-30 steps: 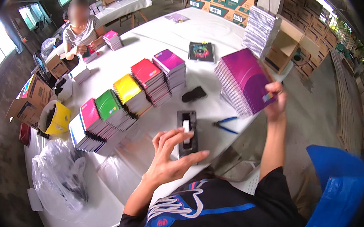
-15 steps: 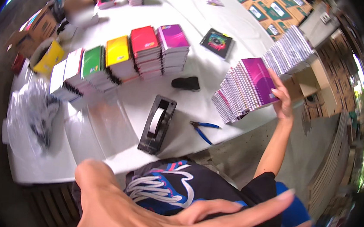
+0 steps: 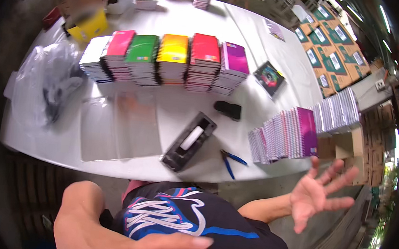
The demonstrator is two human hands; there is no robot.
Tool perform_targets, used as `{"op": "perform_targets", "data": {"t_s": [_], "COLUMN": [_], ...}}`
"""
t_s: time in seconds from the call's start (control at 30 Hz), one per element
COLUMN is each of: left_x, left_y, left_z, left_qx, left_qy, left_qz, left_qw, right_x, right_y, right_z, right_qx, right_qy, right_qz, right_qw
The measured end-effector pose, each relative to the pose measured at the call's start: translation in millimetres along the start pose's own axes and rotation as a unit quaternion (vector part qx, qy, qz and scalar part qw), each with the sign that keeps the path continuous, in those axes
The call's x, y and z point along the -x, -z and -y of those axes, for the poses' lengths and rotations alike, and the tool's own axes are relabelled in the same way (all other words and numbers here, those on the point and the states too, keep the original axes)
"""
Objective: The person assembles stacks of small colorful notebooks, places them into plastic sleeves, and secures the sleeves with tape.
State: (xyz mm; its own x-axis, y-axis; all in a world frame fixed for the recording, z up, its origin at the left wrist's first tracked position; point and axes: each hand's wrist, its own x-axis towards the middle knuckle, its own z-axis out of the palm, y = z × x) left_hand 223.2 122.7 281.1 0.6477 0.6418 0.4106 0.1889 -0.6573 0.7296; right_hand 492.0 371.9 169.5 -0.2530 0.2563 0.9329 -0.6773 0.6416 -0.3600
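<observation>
Both hands empty, off the table. Right hand (image 3: 319, 194) is out past the near right edge, palm open, fingers spread wide, pinching nothing. Nearest thing to it: the row of purple-covered spiral notebooks (image 3: 285, 136) standing on edge at the table's near right corner, just beyond the fingertips, not touching.

Left hand (image 3: 119, 229) is very close to the camera at the bottom, low against the person's dark printed shirt (image 3: 186, 218). Fingers extended flat, nothing gripped.

On the white table (image 3: 243, 57): black tape dispenser (image 3: 189, 141) lies near the front edge, angled. Blue-handled pliers (image 3: 229, 160) just right of it, near the edge. Small black object (image 3: 228, 109) farther back. Clear plastic sleeves (image 3: 121, 125) lie flat to the dispenser's left, crumpled plastic bags (image 3: 46, 82) at far left.

Mid-table: six notebook stacks (image 3: 167, 60) side by side, with white, pink, green, yellow, red and purple covers. One dark-covered notebook (image 3: 269, 78) lies alone to their right. Cardboard boxes (image 3: 349, 147) stand right of the table.
</observation>
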Motion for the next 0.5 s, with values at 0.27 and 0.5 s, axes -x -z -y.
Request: {"op": "perform_targets", "data": {"t_s": [0.27,0.5], "left_x": [131,279], "left_y": [-37,-66], "left_z": [47,73], "left_qx": [0.291,0.377], "left_qy": [-0.468,-0.180], "left_qz": [-0.311,-0.522], "left_qw": [0.775,0.744], "right_x": [-29,-37], "right_y": [-183,-409], "right_z": [-105,-222], "right_qx": [-0.003,0.141], "right_qy": [-0.203,-0.176], "right_qz": [0.316,0.439], "right_qw": [0.927,0.870]}}
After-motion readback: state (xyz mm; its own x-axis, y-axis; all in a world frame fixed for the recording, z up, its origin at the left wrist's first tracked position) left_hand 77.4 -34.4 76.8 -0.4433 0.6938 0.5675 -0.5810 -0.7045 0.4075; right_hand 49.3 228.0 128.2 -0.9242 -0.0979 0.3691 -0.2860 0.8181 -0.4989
